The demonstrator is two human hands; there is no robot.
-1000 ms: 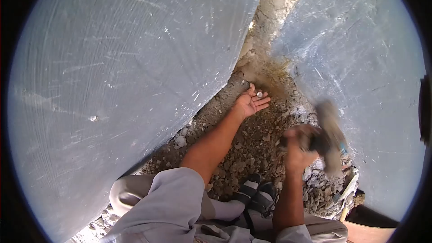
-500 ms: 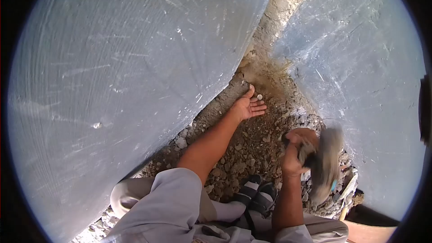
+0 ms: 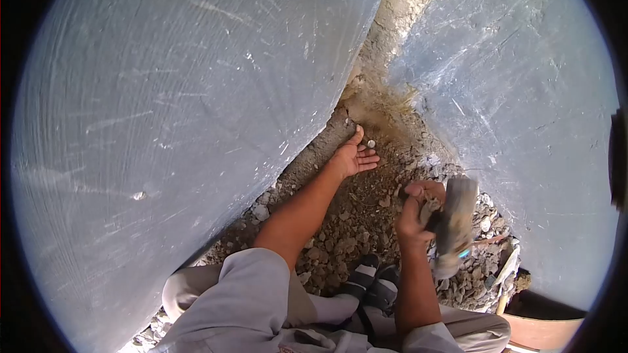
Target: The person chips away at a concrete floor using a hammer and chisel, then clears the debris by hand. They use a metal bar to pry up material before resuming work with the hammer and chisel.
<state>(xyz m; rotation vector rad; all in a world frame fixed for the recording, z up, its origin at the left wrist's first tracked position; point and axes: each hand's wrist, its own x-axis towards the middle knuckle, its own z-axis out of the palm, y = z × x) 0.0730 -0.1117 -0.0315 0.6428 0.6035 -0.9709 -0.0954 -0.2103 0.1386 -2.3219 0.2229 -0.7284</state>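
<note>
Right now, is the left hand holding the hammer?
No, the hammer is gripped in the right hand, while the left hand lies open on the rubble by the slab.

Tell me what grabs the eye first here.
Two huge grey slabs, the left slab and the right slab, meet in a V across the upper frame. In the rubble between them, the left hand lies open beside a small pale stone; lower right, the right hand grips a blurred hammer.
</note>
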